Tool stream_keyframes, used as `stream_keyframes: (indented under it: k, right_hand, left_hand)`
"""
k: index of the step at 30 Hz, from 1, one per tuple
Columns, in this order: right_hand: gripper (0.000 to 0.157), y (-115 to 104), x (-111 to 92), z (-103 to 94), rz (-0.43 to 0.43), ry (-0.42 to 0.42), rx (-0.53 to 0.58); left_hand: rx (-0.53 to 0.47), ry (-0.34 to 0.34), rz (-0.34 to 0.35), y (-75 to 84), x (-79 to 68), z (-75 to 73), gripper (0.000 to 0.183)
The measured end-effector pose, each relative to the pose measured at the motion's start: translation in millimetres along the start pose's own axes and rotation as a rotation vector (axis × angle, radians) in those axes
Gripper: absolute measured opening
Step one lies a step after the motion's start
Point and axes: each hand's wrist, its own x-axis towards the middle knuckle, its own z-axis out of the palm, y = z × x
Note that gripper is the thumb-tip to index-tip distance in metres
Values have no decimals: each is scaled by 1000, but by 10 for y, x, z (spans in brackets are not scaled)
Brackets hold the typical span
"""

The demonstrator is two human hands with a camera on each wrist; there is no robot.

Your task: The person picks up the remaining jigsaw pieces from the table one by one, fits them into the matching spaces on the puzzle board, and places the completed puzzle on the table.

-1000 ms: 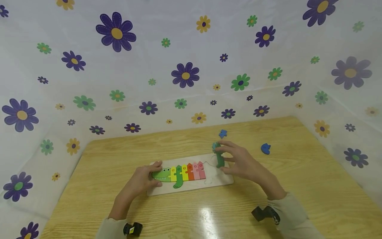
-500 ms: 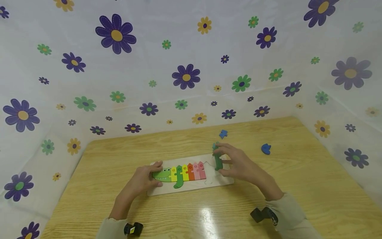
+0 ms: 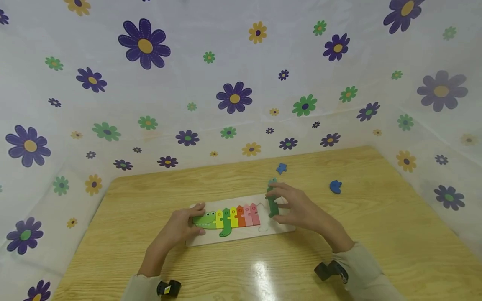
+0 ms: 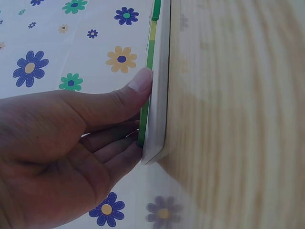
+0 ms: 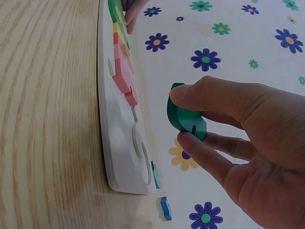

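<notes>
In the head view, a white puzzle board (image 3: 244,235) carries a green crocodile head (image 3: 205,221), a green piece with a leg, and yellow, orange and pink numbered pieces. My left hand (image 3: 178,227) rests on the board's left end, thumb and fingers spread over the head piece. Above the board's bare right part, my right hand (image 3: 301,205) pinches a dark green puzzle piece (image 3: 273,207) between thumb and fingertips. The right wrist view shows this green piece (image 5: 183,114) apart from the board; its face is partly covered by the thumb.
Two blue puzzle pieces lie on the wooden table, one (image 3: 281,168) behind the board and another (image 3: 335,187) to the right. A teal piece (image 5: 156,175) lies by the board's far edge. Flower-printed white cloth (image 3: 233,62) hangs around the table.
My right hand has shifted slightly left and toward me with the green piece, over the board. The left hand stays on the board's left end.
</notes>
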Motion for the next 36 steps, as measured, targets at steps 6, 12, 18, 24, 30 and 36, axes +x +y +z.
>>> stream_keyframes:
  k: [6,12,18,24,30,36]
  right_hand:
    - [48,14,0,66,28,-24,-17]
    - [46,1,1,134,48,-35,-24]
    - [45,8,-26,194,59,-55,-4]
    - [43,-2,-24,232,59,-57,-9]
    - [45,11,-6,277,50,-76,-48]
    - [48,17,5,316,28,-86,-115]
  left_hand:
    - [1,4,0,-4,-1,14,61]
    - [0,3,-5,-5,-10,18,61]
    - [0,3,-5,-8,-19,19,61]
    - [-6,0,-4,3,-26,12,61]
    - [-13,2,-11,24,-32,1,60]
    - [-16,2,-16,29,-25,8,60]
